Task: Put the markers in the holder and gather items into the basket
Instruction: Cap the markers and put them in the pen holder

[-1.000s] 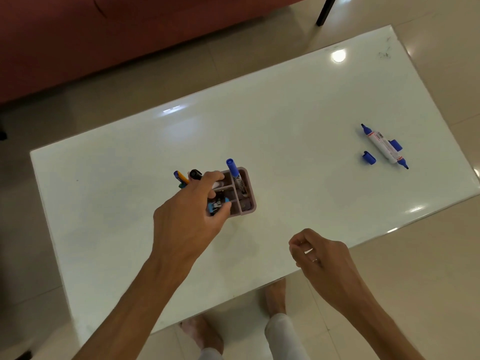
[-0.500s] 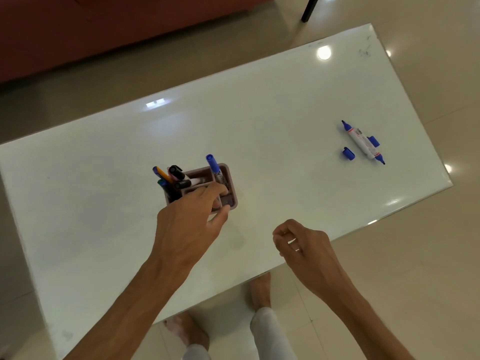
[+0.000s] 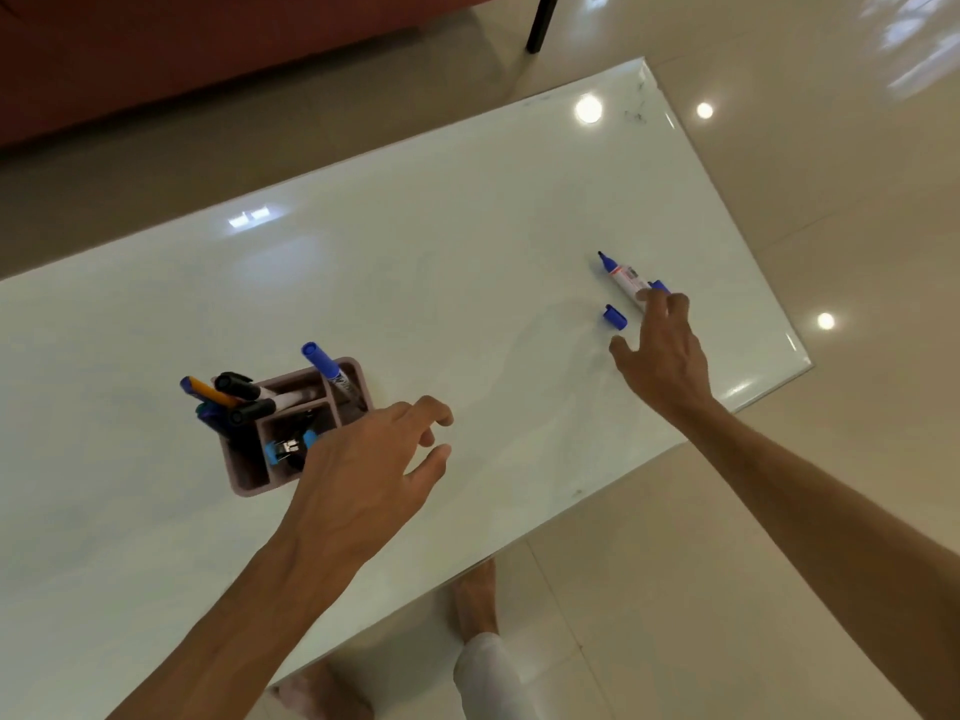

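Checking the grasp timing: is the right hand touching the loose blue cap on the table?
Apart. The head view shows bare table between the blue cap and the right hand, whose fingers reach toward the marker.

Looking like a home living room: low glossy white table (image 3: 415, 262) sitting on shiny beige floor tiles (image 3: 857, 200), dark red sofa (image 3: 182, 44) showing at 11 o'clock, ceiling lights reflecting, bare feet (image 3: 475, 600) standing at 6 o'clock.

Left hand (image 3: 358, 470) left the holder (image 3: 291, 428); right hand (image 3: 662, 356) reached the marker (image 3: 626, 278).
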`<action>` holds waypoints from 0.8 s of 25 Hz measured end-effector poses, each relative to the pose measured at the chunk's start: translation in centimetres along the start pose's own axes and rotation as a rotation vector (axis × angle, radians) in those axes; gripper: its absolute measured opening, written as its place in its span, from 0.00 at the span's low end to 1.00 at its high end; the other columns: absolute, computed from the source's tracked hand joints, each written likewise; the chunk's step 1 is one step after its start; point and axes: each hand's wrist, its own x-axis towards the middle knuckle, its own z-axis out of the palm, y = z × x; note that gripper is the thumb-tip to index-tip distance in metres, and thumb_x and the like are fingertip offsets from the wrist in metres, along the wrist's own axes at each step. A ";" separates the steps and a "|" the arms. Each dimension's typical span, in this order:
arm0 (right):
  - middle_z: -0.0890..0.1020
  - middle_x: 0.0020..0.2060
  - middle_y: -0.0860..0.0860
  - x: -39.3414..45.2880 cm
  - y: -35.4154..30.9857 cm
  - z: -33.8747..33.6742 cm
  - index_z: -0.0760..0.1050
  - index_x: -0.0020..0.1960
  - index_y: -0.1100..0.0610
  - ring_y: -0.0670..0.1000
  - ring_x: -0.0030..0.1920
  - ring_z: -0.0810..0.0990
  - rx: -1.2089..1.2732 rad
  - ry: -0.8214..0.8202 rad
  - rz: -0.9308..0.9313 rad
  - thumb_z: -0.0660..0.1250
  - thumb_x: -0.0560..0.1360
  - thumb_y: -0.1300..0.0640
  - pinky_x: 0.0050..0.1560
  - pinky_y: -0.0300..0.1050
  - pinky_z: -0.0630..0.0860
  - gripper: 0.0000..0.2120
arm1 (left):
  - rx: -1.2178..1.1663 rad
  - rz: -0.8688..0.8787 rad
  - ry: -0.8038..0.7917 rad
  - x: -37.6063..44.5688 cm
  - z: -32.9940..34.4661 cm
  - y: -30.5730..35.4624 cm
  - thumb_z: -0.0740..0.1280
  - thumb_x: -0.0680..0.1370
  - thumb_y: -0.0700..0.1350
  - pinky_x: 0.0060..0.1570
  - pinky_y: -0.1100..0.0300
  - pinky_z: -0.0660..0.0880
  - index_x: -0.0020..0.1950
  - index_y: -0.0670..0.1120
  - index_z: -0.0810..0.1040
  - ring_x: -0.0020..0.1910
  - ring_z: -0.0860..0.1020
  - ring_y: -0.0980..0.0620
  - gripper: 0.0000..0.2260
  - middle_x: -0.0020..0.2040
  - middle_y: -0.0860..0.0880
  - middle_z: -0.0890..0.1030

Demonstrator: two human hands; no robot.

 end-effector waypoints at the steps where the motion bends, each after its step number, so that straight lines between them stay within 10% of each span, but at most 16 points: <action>1: 0.67 0.70 0.58 1.1 0.5 0.2 0.63 0.74 0.58 0.56 0.42 0.77 0.020 0.003 0.032 0.72 0.78 0.51 0.37 0.47 0.73 0.30 | -0.005 -0.007 -0.022 0.2 0.3 0.1 0.64 0.82 0.59 0.50 0.58 0.81 0.66 0.60 0.73 0.51 0.82 0.59 0.14 0.55 0.60 0.82; 15: 0.72 0.59 0.55 -1.5 -2.4 3.4 0.72 0.62 0.57 0.57 0.44 0.78 0.162 -0.042 -0.041 0.68 0.80 0.53 0.40 0.48 0.74 0.14 | 0.006 0.001 -0.059 0.1 2.2 -0.5 0.66 0.82 0.57 0.53 0.55 0.82 0.66 0.56 0.77 0.52 0.84 0.56 0.14 0.57 0.58 0.84; 20: 0.78 0.41 0.54 -6.9 -5.6 4.8 0.62 0.58 0.56 0.55 0.33 0.73 -0.026 -0.384 -0.132 0.58 0.84 0.46 0.30 0.48 0.65 0.13 | -0.114 -0.077 -0.129 -1.9 2.9 -1.5 0.65 0.81 0.59 0.55 0.60 0.79 0.63 0.59 0.77 0.53 0.82 0.58 0.11 0.57 0.61 0.82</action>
